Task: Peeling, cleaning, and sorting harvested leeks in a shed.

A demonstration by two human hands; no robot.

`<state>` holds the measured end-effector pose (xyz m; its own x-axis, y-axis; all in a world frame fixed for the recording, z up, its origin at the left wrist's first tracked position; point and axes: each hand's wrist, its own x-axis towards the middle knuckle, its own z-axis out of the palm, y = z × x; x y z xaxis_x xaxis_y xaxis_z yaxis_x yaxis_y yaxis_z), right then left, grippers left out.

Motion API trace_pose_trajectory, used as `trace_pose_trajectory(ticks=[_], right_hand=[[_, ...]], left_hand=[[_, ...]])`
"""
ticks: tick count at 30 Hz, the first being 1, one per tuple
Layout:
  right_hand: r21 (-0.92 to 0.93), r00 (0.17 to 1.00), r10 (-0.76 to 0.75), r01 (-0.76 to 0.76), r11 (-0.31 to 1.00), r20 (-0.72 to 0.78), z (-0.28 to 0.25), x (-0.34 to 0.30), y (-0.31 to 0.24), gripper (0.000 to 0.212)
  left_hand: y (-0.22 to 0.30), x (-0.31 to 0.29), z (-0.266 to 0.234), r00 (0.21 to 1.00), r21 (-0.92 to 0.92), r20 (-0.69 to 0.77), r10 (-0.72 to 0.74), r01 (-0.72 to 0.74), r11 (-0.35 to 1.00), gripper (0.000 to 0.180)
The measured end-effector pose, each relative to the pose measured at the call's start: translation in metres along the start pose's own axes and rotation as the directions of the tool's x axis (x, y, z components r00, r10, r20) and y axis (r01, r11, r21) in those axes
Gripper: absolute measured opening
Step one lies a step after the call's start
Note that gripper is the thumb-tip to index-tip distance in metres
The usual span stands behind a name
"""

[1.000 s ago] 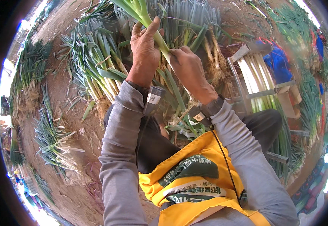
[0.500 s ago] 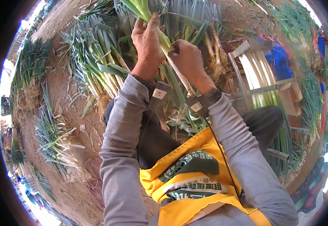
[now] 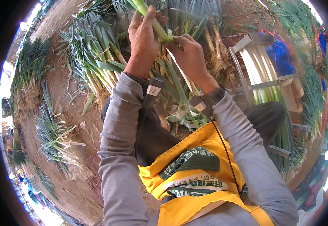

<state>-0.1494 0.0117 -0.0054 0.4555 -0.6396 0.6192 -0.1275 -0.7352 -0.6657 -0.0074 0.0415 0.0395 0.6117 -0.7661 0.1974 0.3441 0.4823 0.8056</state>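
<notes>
A long green onion (image 3: 158,28) slants across the top middle, green at its upper end and white further down. My left hand (image 3: 144,39) is wrapped round its green part, thumb along the near side. Just below, my right hand (image 3: 189,56) pinches a strip of outer leaf at the stalk, with a small pale fold showing by the fingertips. The white lower stalk runs down behind my right hand and wrist. Loose leaves and peeled scraps (image 3: 184,115) lie beneath my hands, by my legs.
Bundles of untrimmed green onions (image 3: 92,56) lie on the earth floor ahead and left. A smaller pile (image 3: 56,139) is further left. At right, a metal rack (image 3: 264,85) holds white-stemmed green onions, beside a cardboard box (image 3: 291,94) and blue plastic (image 3: 281,56).
Both hands have shifted slightly up with the green onion, the left also leftward. My right fingers now hold a folded strip of leaf drawn away from the stalk.
</notes>
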Motion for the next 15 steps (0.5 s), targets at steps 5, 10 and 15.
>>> trace_pose_trajectory(ticks=[5, 10, 15], right_hand=[[0.104, 0.982, 0.157, -0.168, 0.980, 0.101, -0.004, 0.002, -0.002, 0.024], [0.121, 0.922, 0.332, -0.359, 0.925, 0.198, -0.010, 0.005, -0.007, 0.024], [0.195, 0.808, 0.523, -0.578, 0.792, 0.272, -0.018, -0.003, 0.000, 0.026]], left_hand=[[0.008, -0.002, 0.001, 1.000, 0.022, 0.010, 0.003, -0.004, 1.000, 0.024], [0.013, -0.007, 0.006, 0.993, 0.148, 0.114, 0.013, -0.030, 0.989, 0.037], [0.018, -0.005, 0.008, 0.993, 0.194, 0.102, 0.061, -0.081, 0.978, 0.035]])
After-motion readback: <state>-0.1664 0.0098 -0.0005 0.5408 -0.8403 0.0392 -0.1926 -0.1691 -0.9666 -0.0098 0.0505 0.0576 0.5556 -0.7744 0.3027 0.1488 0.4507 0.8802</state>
